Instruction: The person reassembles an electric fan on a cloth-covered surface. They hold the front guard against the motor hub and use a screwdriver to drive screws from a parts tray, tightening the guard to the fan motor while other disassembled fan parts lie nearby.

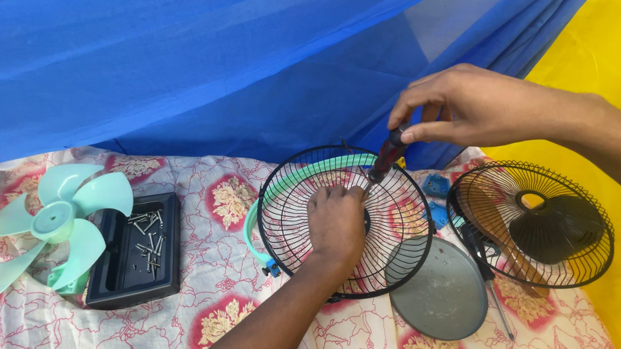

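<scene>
Black wire fan guard (301, 230) (green-rimmed) lies flat, screwdriver (385, 160) tilted.

A makeshift home repair spot is showing here: a flowered cloth (210, 318) is covering the surface, fan grilles (530, 223), a fan blade (55, 223) and a tray of screws (136, 249) are lying about.

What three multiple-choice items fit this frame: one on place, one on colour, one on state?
1. Where are the loose screws?
A. black tray
B. grey disc
C. yellow sheet

2. What colour is the fan blade?
A. red
B. mint green
C. black

3. What is the right hand doing?
A. lying flat
B. gripping a screwdriver
C. holding tape

Key: 1 A, they lie inside the black tray. 2 B, pale green beside the tray. 3 B, its fingers close on the screwdriver over the fan grille that the left hand presses.
</scene>
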